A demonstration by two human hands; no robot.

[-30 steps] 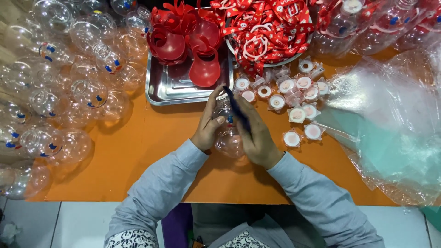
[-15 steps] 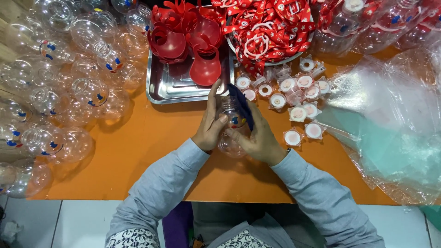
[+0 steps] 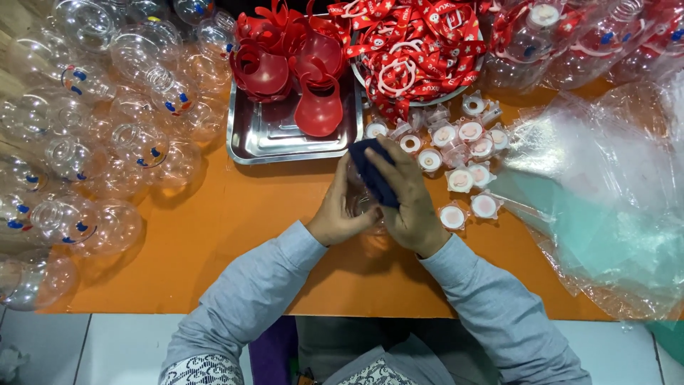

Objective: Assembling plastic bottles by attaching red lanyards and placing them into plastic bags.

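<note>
At the middle of the orange tabletop (image 3: 235, 235), a little toward its far edge, the person's two hands meet around a clear plastic bottle (image 3: 365, 207), which lies mostly hidden between them. The left hand (image 3: 340, 214) cups the bottle from its own side, fingers curled around it. The right hand (image 3: 406, 203) presses a dark blue cloth (image 3: 372, 171) against the bottle, fingers clenched over the cloth and reaching toward the far edge. Just beyond the hands sits a steel tray (image 3: 285, 139) holding red plastic funnel-shaped pieces (image 3: 317, 107). Beside the tray, toward the far right, a bowl is heaped with red and white straps (image 3: 420, 50). Between that bowl and the right hand, small white caps with pinkish centres (image 3: 463, 178) lie scattered on the tabletop, the nearest just beside the right hand. The whole left side of the tabletop is crowded with empty clear bottles (image 3: 92, 142) lying on their sides, some showing small blue and red marks. Along the right edge lies a crumpled pile of clear plastic bags (image 3: 605, 199), and more bottles fitted with red straps (image 3: 570, 36) fill the far right corner.
</note>
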